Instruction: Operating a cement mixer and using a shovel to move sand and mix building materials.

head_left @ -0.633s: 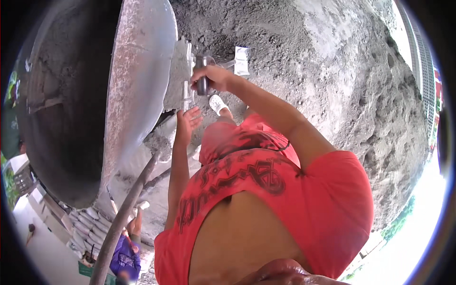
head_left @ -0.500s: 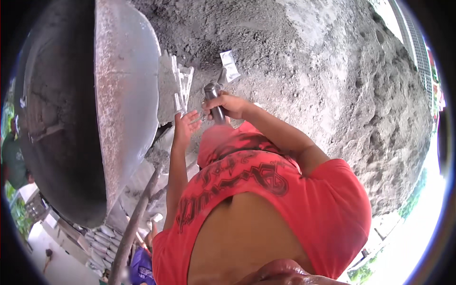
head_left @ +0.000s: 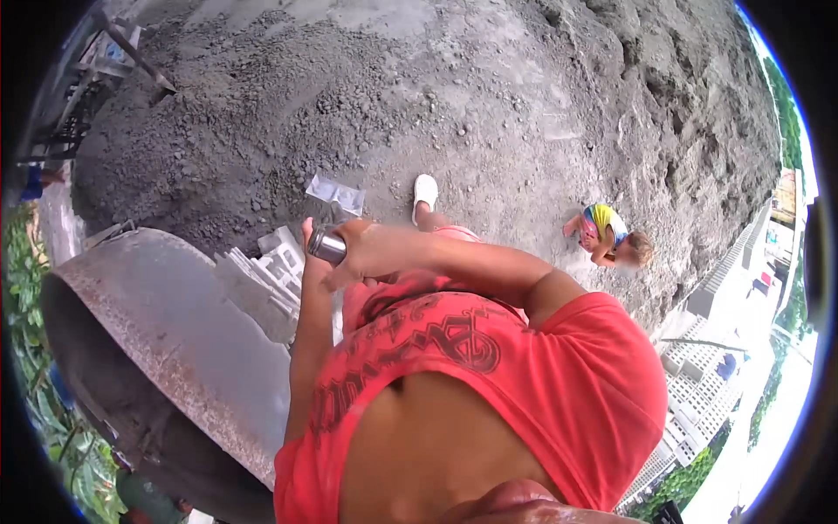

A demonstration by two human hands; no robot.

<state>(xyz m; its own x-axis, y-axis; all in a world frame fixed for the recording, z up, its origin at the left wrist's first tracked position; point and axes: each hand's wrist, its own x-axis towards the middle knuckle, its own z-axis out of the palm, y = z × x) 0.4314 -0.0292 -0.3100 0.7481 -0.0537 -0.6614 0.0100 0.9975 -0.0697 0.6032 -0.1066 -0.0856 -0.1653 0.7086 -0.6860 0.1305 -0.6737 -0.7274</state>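
My right hand (head_left: 353,249) is wrapped round a dark metallic cylinder (head_left: 327,245) with a shiny silver rim at its end; its exact kind is unclear. It is held in front of my red shirt. Close against the cylinder's left side is my left hand (head_left: 308,234), with one finger pointing up. The rest of that hand is hidden behind the cylinder and my right hand, so its grip does not show. Beyond the cylinder, a pale flat sheet or packet (head_left: 336,193) shows against the grey gravelly ground, with a small grey piece by its lower edge.
A large curved metal drum or basin (head_left: 188,301) with a rusty rim stands at my left. Pale hollow blocks (head_left: 278,266) lie beside it. A person in a colourful shirt (head_left: 602,225) crouches on the right. My white shoe (head_left: 425,188) is on rough ground. Gravel (head_left: 227,113) covers the far left.
My view has swung, bringing the crouching person and my shoe into sight. The cylinder, in my right hand, is now beside my left hand, which was spread apart from it before.
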